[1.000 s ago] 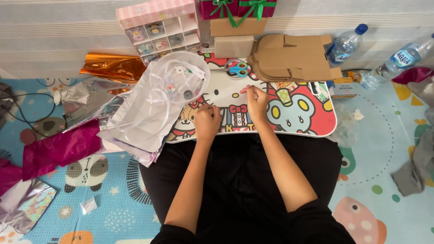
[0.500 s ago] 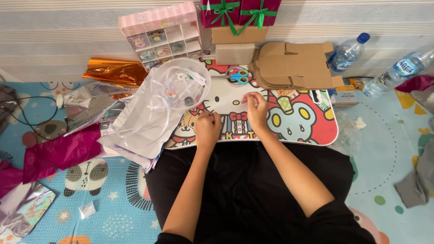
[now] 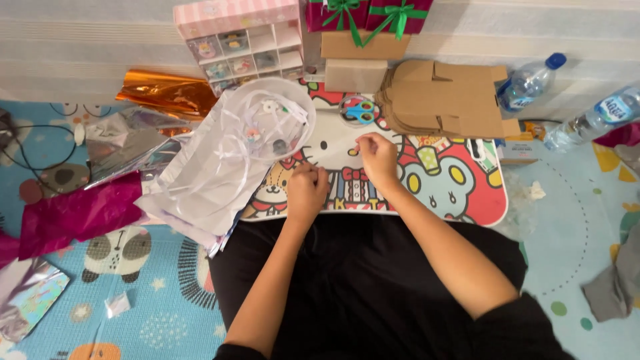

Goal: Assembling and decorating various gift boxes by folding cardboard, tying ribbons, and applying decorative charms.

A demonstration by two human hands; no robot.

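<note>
Fingers of both hands are curled, pinched on something too small to be made out. Left hand (image 3: 308, 189) and right hand (image 3: 377, 155) are rested on the cartoon-print lap tray (image 3: 467, 200). Scissors (image 3: 359, 111) are seen just beyond, nearer the right hand; clear plastic bags (image 3: 220, 160) lie left.

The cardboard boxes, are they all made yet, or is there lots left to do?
Done, it seems: two wrapped gift boxes with green bows at the back. In hand: both hands, left hand and right hand, pinch something too small to tell on the cartoon lap table. Left: a stack of flat cardboard blanks unfolded, scissors lying beside it.
</note>
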